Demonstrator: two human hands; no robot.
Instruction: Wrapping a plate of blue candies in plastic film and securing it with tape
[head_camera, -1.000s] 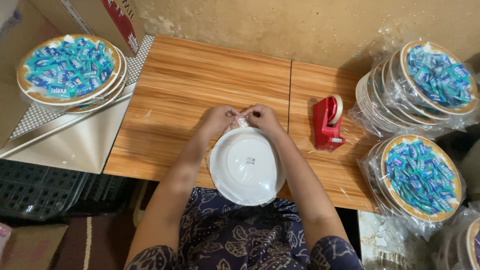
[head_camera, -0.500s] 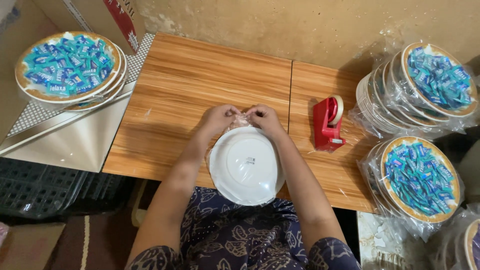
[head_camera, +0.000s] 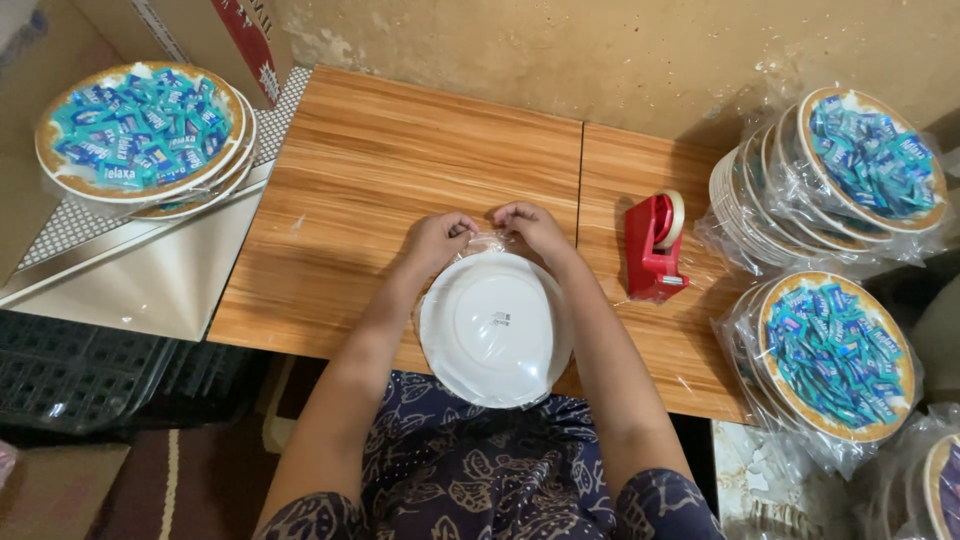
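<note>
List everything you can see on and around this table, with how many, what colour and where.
white plate: one, white, upside down at the near table edge, in clear wrap
clear wrap: one bunch, transparent, at the plate's far rim, between both hands
tape dispenser: one, red, on the table right of the plate
unwrapped plates of sweets: a small stack, blue and teal sweets, far left
wrapped plates of sweets: two stacks, blue sweets under clear film, at right
wooden table: one, brown, centre
black crate: one, lower left
left hand: pinching the wrap at the rim
right hand: pinching the wrap at the rim
</note>
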